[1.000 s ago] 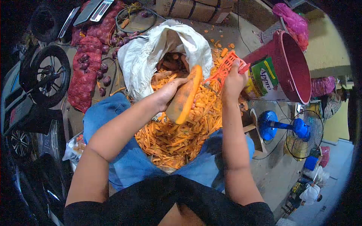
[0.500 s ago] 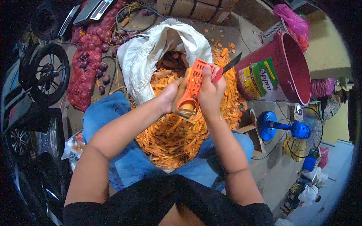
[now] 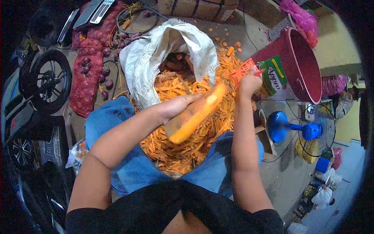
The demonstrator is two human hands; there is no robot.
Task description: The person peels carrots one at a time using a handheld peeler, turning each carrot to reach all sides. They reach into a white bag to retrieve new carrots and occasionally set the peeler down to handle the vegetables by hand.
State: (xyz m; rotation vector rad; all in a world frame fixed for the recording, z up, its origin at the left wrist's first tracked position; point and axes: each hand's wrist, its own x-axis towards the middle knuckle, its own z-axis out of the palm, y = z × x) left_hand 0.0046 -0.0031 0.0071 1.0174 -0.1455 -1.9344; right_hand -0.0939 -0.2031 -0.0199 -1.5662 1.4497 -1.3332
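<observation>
Orange vegetable (image 3: 198,117) juts both ways past the left hand (image 3: 175,107) curled round it, the right hand (image 3: 249,83) clasping a peeler (image 3: 243,71).

Peeler (image 3: 242,71) — plastic, bucket (image 3: 279,46) — smooth plastic

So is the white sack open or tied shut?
Open: the sack has its mouth gaping wide, with orange peelings lying at the opening.

The right hand (image 3: 250,83) hides the handle of the orange peeler (image 3: 242,71), most fingers of the left hand (image 3: 177,107) vanish behind the large vegetable (image 3: 198,117), the top edge crops the cardboard box (image 3: 196,9), and a distant person (image 3: 322,197) is too small to make out.
</observation>
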